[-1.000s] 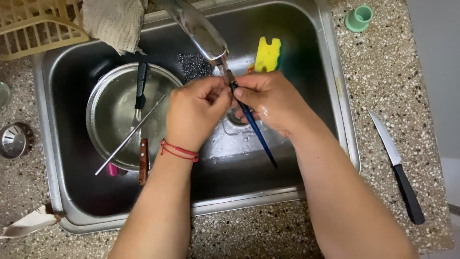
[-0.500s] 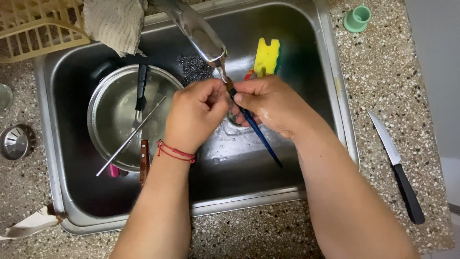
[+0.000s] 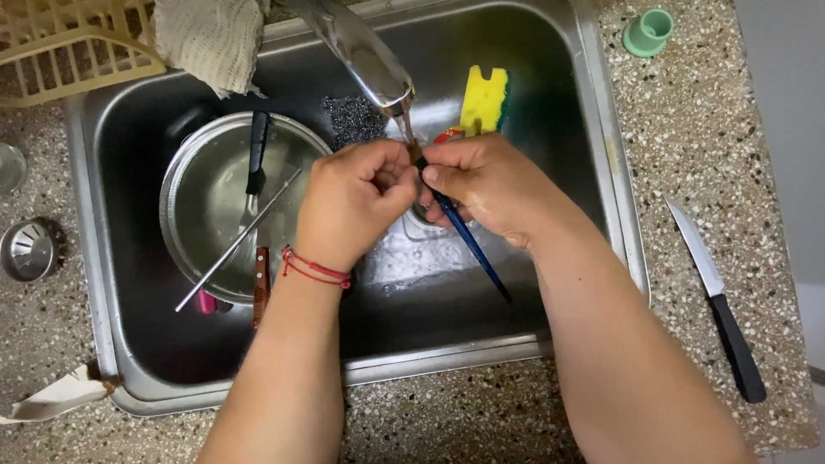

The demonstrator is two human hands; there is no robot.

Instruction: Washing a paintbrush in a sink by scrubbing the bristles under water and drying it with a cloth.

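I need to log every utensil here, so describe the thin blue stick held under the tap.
The blue stick is slim, straight and dark blue, glossy like lacquer or plastic, with a darker upper end. It slants from under the faucet spout down to the right over the steel sink. The left hand and right hand both pinch its upper end; the lower end hangs free. Whether it is one stick or two cannot be told.

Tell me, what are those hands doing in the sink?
A person holds a thin dark blue stick, maybe a chopstick, under the tap over the steel sink. The left hand pinches its top end and the right hand grips it just below. A metal bowl with utensils sits to the left, a yellow sponge behind, and a knife lies on the counter.
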